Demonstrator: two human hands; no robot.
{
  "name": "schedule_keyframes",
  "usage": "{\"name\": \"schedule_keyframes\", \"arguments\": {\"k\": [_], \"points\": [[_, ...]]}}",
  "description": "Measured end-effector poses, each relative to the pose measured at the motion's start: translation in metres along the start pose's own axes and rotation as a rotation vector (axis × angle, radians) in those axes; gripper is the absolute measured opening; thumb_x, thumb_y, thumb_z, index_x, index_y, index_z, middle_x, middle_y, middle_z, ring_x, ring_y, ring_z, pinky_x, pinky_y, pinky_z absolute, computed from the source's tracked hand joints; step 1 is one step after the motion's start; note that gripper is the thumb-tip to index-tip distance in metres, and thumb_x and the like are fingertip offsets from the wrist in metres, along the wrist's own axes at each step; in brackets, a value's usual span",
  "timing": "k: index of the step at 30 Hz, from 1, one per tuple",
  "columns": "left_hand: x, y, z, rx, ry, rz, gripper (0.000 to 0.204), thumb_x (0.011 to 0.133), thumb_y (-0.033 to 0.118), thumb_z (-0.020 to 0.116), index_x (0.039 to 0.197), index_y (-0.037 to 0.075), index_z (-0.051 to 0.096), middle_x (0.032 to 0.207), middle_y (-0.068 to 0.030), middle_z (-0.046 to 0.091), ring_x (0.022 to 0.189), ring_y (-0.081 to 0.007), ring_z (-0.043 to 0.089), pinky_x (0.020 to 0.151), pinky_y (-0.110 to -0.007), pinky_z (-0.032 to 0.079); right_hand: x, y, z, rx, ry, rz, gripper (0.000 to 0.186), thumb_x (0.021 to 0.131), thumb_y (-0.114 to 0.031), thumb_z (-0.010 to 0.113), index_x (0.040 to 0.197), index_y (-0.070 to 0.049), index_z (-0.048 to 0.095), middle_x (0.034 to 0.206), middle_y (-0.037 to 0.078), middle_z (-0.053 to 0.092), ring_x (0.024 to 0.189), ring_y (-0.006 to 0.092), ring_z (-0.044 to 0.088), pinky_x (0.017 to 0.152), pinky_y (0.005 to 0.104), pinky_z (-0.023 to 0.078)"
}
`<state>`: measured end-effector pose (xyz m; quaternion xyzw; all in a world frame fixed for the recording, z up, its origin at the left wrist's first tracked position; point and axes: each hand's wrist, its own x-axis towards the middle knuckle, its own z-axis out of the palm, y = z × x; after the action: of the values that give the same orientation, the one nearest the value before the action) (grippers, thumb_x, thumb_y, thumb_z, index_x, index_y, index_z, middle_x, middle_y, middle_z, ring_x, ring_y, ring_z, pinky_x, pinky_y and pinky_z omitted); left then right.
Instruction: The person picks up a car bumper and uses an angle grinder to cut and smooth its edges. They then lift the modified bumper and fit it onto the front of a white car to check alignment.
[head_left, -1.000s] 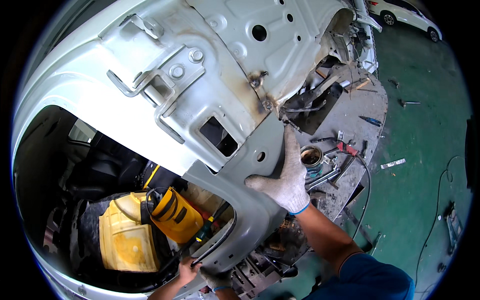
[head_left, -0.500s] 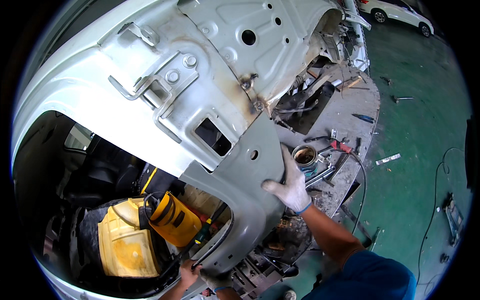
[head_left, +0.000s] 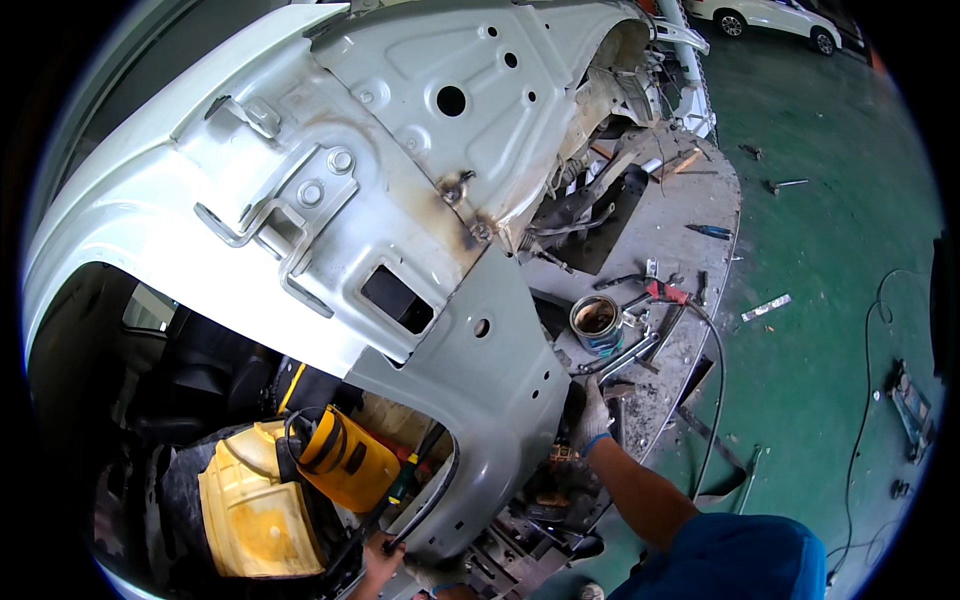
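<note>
My right hand (head_left: 592, 418), in a white glove with a blue cuff, is off the pale grey-green car body panel (head_left: 500, 380), just past its right edge. It closes by a dark object (head_left: 574, 408) that the glove partly covers. An open tin (head_left: 597, 322) with brown residue stands beyond it. At the lower edge, a gloved hand with a blue cuff, seemingly my left hand (head_left: 438, 576), is by the panel's bottom edge, fingers mostly hidden. Beside it a bare hand (head_left: 380, 556), apparently a co-worker's, grips the dark-trimmed edge of the opening.
A grey workbench (head_left: 700, 190) holds wrenches (head_left: 630, 355), a red-handled cable clamp (head_left: 668, 292) and scattered metal parts. Inside the car opening lie a yellow moulded piece (head_left: 255, 500) and a yellow bag (head_left: 350, 460). A black cable (head_left: 868, 400) and a jack-like tool (head_left: 910, 410) lie on the green floor.
My right hand has left the panel's right edge and moved down beside it, among the items there. The view has shifted slightly. The two hands at the bottom stay by the panel's lower edge.
</note>
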<state>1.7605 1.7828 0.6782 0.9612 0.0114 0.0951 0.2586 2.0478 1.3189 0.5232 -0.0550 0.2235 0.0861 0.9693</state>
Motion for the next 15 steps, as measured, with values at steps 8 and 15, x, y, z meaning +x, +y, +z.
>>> {"name": "schedule_keyframes", "arguments": {"k": [8, 15], "points": [[0.003, -0.016, 0.002, -0.061, -0.064, -0.054, 0.024, 0.079, 0.019, 0.079, 0.084, 0.001, 0.065, 0.069, -0.0088, 0.062, 0.062, -0.0174, 0.059, 0.058, -0.035, 0.046, -0.010, 0.020, 0.052, -0.024, 0.008, -0.266, 0.050, 0.101, -0.046, 0.063, 0.128, -0.003, 0.066, 0.121, 0.010, 0.070, 0.103, 0.0277, 0.066, 0.091, 0.0425, 0.054], [-0.003, -0.021, -0.004, -0.066, -0.088, -0.017, 0.024, 0.080, 0.019, 0.079, 0.083, 0.000, 0.065, 0.071, -0.0113, 0.060, 0.064, -0.0204, 0.058, 0.058, -0.036, 0.044, -0.001, 0.016, 0.038, -0.277, 0.116, -0.279, 0.049, 0.103, -0.044, 0.059, 0.123, -0.001, 0.066, 0.115, 0.013, 0.070, 0.099, 0.0262, 0.066, 0.090, 0.0417, 0.053]]}}
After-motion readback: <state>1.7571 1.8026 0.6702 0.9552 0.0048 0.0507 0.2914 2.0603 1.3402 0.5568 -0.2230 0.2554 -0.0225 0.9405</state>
